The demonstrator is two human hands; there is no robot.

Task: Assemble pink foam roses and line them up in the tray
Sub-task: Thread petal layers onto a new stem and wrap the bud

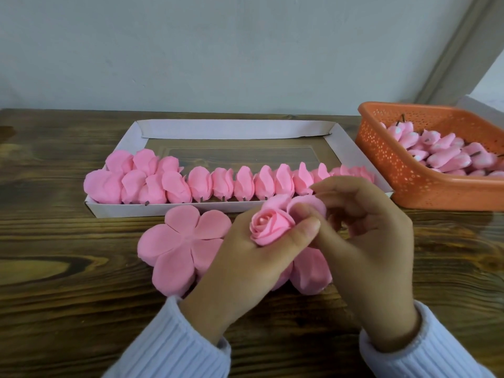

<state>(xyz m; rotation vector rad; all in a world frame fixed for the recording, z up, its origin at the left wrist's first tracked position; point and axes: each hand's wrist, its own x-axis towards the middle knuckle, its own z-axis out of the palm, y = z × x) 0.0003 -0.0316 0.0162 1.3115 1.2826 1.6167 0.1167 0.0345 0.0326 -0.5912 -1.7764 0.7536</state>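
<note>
Nearest, on dark wooden bench (pixel 68 268): left hand (pixel 245 257), grip clamped round pink foam rosebud (pixel 270 227); right hand (pixel 373 255), grip pinching outer petal (pixel 308 205), hiding tray's right end. Beneath: flat pink five-petal foam cutouts (pixel 185 246). Beyond: white cardboard tray (pixel 237 129) with row of finished pink roses (pixel 226 184). Far right: orange perforated plastic basket (pixel 381 165) of buds (pixel 447 154).

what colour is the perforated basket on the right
Orange, seen in the head view: the basket holding pink buds.
</note>
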